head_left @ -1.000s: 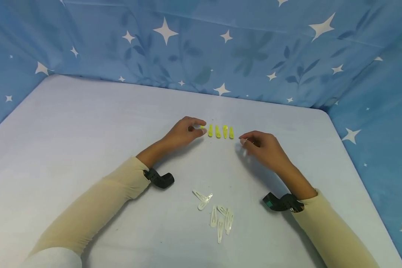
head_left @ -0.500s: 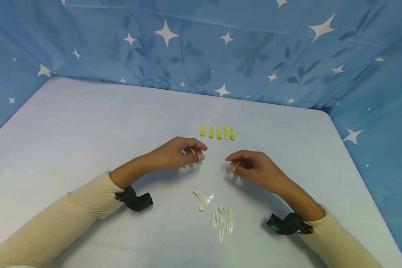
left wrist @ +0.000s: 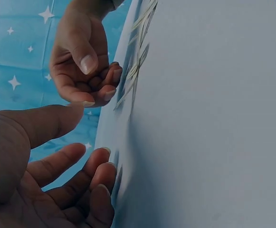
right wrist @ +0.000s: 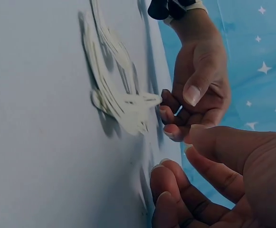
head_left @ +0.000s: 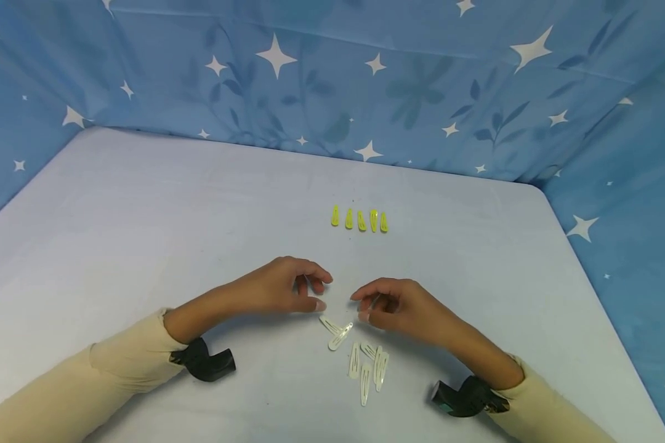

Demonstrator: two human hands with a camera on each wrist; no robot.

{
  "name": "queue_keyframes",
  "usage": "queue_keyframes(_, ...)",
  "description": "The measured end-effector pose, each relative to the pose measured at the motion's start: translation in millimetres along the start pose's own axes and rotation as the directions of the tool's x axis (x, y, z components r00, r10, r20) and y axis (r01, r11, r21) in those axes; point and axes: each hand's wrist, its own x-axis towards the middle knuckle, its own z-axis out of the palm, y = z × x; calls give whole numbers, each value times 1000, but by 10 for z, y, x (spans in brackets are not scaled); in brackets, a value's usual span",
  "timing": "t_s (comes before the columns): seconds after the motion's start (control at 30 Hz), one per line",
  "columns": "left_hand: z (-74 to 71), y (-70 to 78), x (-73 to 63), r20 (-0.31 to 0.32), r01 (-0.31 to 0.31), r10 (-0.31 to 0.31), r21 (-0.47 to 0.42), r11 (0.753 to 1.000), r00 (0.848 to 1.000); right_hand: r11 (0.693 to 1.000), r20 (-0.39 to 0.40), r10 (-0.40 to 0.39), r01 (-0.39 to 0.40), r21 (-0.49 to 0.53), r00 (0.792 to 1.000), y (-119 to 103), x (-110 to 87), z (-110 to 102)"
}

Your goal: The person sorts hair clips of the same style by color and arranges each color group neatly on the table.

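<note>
Several white snap hair clips lie loosely in the front middle of the table, among them a crossed pair with one white hair clip (head_left: 340,337) on top. My left hand (head_left: 282,286) hovers just behind and left of that pair, its fingers loosely bent and holding nothing. On the other side, my right hand (head_left: 407,311) hangs above the table, also with relaxed fingers and nothing in them. In the right wrist view the white hair clips (right wrist: 111,71) are blurred and overlap. Farther back, several yellow hair clips (head_left: 361,220) lie side by side in a row.
A white cloth covers the table (head_left: 172,203). Behind it and along the right side hangs a blue curtain (head_left: 332,80) with white stars. A black wrist camera (head_left: 205,361) is strapped at the left sleeve, another black wrist camera (head_left: 465,397) at the right.
Both hands have drawn back from the yellow row toward the white clips, coming nearer the front of the table. The clips themselves lie as before.
</note>
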Motion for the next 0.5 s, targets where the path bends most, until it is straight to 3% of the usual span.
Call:
queue_keyframes(0.33,146,-11,-114,-14,26,-26,17,1000,1000,997,6,-4,5,-75,1000,-4,-17,117)
queue_keyframes(0.5,198,10,-128,-34,6,-3,98,995,999,994,2,-32,32,-108,1000,-2,-5,160)
